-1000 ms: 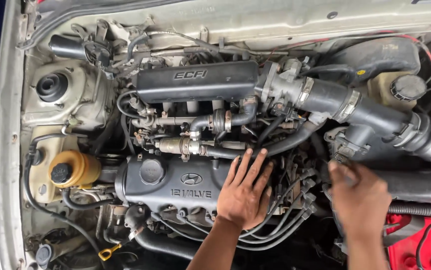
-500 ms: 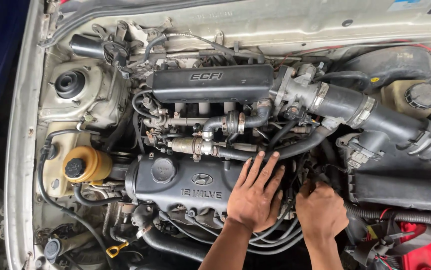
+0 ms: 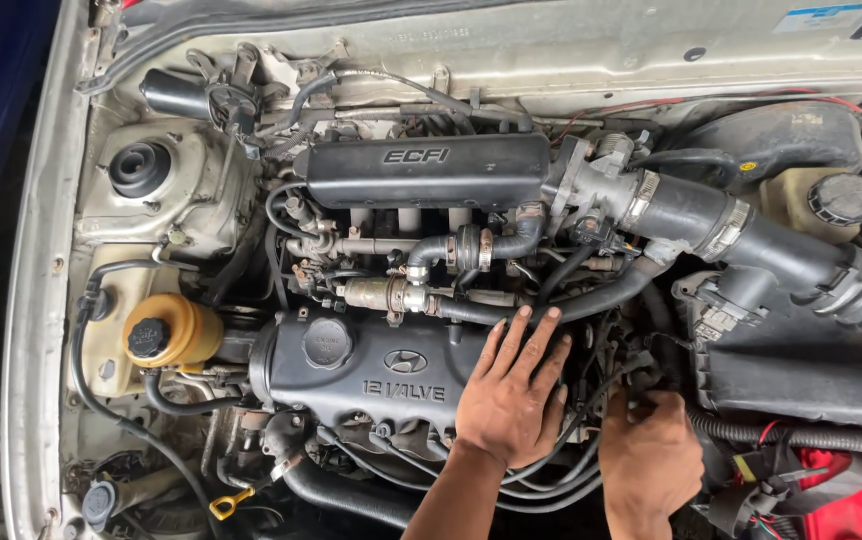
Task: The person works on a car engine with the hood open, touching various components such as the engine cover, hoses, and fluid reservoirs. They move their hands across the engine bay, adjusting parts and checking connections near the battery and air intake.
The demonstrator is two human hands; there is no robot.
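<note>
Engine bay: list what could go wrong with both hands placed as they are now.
1. The right hand is pushed down among black ignition cables; it could tug one loose, and its fingers are hidden from view.
2. The left hand lies flat on the engine's top cover; that could burn if the metal is hot.
3. Hoses and clamps close by might scrape skin.

Right hand (image 3: pixel 651 462) fingertips hidden among hoses (image 3: pixel 591 300)

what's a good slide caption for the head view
Left hand spread flat on dark grey metal valve cover, right hand reaching among black ignition cables.
</note>
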